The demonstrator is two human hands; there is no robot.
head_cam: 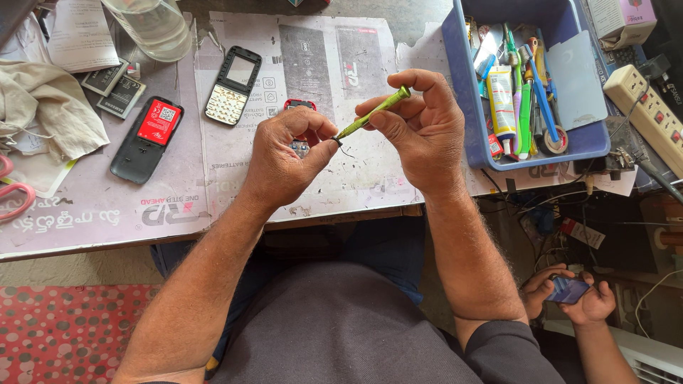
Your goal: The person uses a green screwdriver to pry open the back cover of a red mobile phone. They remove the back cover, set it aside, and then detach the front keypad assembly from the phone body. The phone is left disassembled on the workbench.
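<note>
The right hand pinches a green screwdriver, its tip meeting the closed fingertips of the left hand. What the left fingertips grip is too small to tell. A red phone part lies on the counter just beyond.

screwdriver: glossy green metal | bin: smooth blue plastic | cloth: matt

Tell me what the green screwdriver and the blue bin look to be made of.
Green screwdriver: handle looks like anodised metal, with a glossy sheen, though painted plastic is possible; the tip is dark steel. Blue bin: moulded plastic, going by its smooth, uniform, slightly shiny walls.
</note>
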